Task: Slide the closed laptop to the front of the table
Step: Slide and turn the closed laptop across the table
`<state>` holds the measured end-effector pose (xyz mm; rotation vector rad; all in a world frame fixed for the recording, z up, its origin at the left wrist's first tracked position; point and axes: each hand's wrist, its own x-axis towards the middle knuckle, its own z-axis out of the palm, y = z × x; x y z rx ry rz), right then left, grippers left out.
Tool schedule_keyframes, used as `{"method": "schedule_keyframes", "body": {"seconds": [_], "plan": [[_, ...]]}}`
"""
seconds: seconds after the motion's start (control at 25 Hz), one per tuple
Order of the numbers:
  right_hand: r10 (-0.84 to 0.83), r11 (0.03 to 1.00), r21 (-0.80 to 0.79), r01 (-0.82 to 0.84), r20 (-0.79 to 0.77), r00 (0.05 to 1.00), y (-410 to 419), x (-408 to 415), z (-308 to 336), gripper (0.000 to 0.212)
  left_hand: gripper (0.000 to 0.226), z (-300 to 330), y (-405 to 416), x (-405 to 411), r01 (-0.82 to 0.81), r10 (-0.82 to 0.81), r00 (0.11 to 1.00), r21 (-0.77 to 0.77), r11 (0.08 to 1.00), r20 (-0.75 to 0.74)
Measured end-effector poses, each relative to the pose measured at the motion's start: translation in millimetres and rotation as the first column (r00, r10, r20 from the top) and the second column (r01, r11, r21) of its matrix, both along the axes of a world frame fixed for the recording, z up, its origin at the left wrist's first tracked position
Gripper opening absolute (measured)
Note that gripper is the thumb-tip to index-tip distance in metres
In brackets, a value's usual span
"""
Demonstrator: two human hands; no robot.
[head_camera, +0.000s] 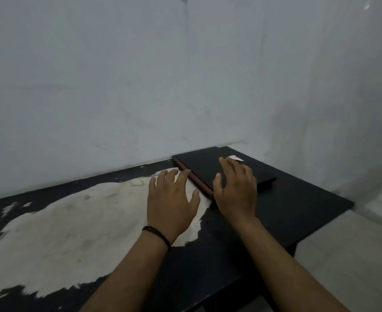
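the closed laptop (pixel 210 164) lies at the far right of the table (pixel 298 206), against the wall, its long side running away from the person. the right hand (pixel 236 188) spreads wide over its near end; the left hand (pixel 172 194), also spread, sits just left of its edge. the pull should come straight back.
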<state>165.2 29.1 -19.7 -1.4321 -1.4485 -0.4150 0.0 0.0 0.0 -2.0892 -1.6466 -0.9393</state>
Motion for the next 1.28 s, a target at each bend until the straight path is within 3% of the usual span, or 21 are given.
{"method": "schedule_keyframes", "body": {"seconds": [0.16, 0.32, 0.56, 0.68, 0.84, 0.96, 1.12, 1.28], "plan": [[-0.095, 0.984, -0.154, 0.094, 0.002, 0.995, 23.2, 48.4, -18.8, 0.046, 0.059, -18.8, 28.1, 56.4, 0.070, -0.081, 0.994, -0.149, 0.986, -0.068], [-0.163, 0.882, -0.445, 0.155, 0.022, 0.986, 49.7, 92.7, -34.5, 0.054, 0.066, -41.1, 67.3, 106.0, 0.075, -0.104, 0.989, -0.255, 0.964, -0.102], [-0.307, 0.760, -0.640, 0.111, -0.202, 0.930, 84.1, 116.8, -45.0, 0.090, 0.063, -68.0, 103.0, 131.9, 0.001, -0.047, 0.988, -0.301, 0.954, -0.145], [-0.396, 0.753, -0.638, 0.157, -0.249, 0.884, 99.1, 122.4, -41.2, 0.101, 0.061, -76.5, 106.5, 128.4, 0.005, -0.040, 0.993, -0.308, 0.951, -0.108], [-0.383, 0.780, -0.612, 0.130, -0.303, 0.872, 96.8, 124.4, -39.0, 0.104, 0.062, -74.4, 104.2, 128.4, 0.021, -0.056, 0.994, -0.327, 0.945, -0.099], [-0.331, 0.807, -0.589, 0.039, -0.398, 0.856, 83.2, 124.3, -33.2, 0.105, 0.062, -69.9, 101.6, 123.9, 0.004, -0.059, 0.986, -0.331, 0.944, -0.158], [-0.266, 0.862, -0.506, -0.023, -0.492, 0.829, 53.2, 106.5, -30.7, 0.087, 0.062, -66.5, 98.9, 95.2, 0.007, -0.086, 0.960, -0.284, 0.959, -0.268], [-0.246, 0.880, -0.474, -0.033, -0.514, 0.822, 30.6, 89.0, -43.6, 0.092, 0.061, -60.0, 85.3, 61.9, 0.027, -0.118, 0.937, -0.271, 0.962, -0.328]]}}
